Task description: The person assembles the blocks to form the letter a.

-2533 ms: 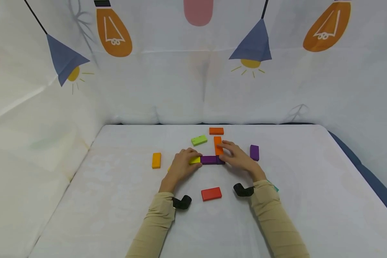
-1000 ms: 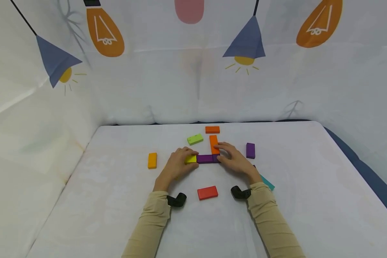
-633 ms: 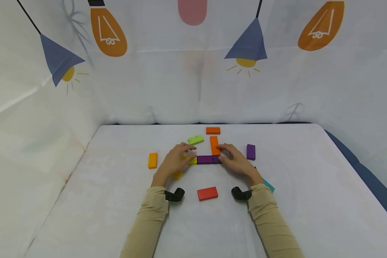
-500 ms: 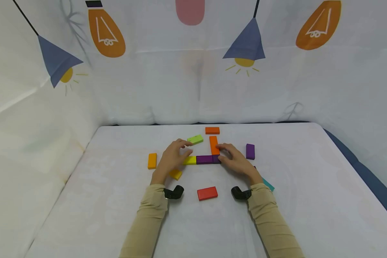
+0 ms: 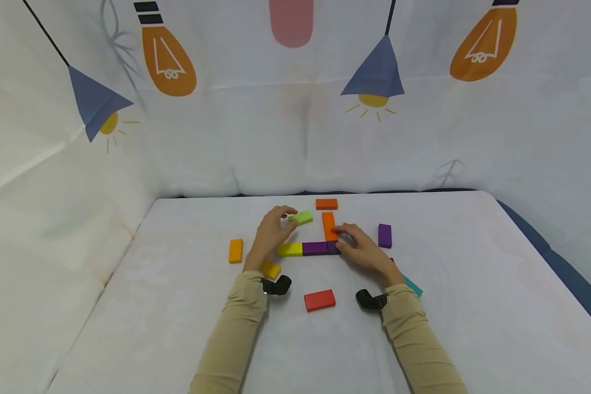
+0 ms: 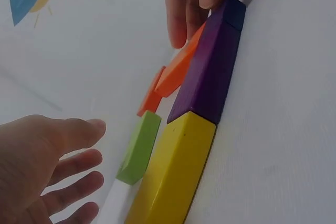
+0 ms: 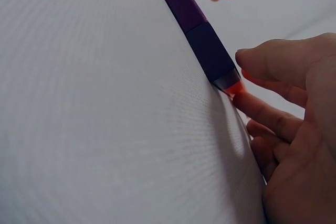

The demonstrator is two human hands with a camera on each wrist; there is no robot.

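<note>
Toward the table's (image 5: 177, 306) far edge, left hand (image 5: 271, 234) reaching open-fingered to the green block (image 5: 301, 217), right hand (image 5: 361, 249) pinching the orange block (image 5: 329, 225), bare cloth nearer.

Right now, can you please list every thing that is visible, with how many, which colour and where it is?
lime green block: 1, far middle, at the left hand's fingers
yellow block: 1, left end of the row
purple blocks in the row: 2, right of the yellow block
orange blocks: 2, one standing off the row's right end, one behind it
loose purple block: 1, right
amber blocks: 2, left; one by the left wrist
red block: 1, near, between the arms
teal block: 1, partly hidden by the right wrist
table: 1, white
left hand: reaching to the lime green block
right hand: at the row's right end
</note>
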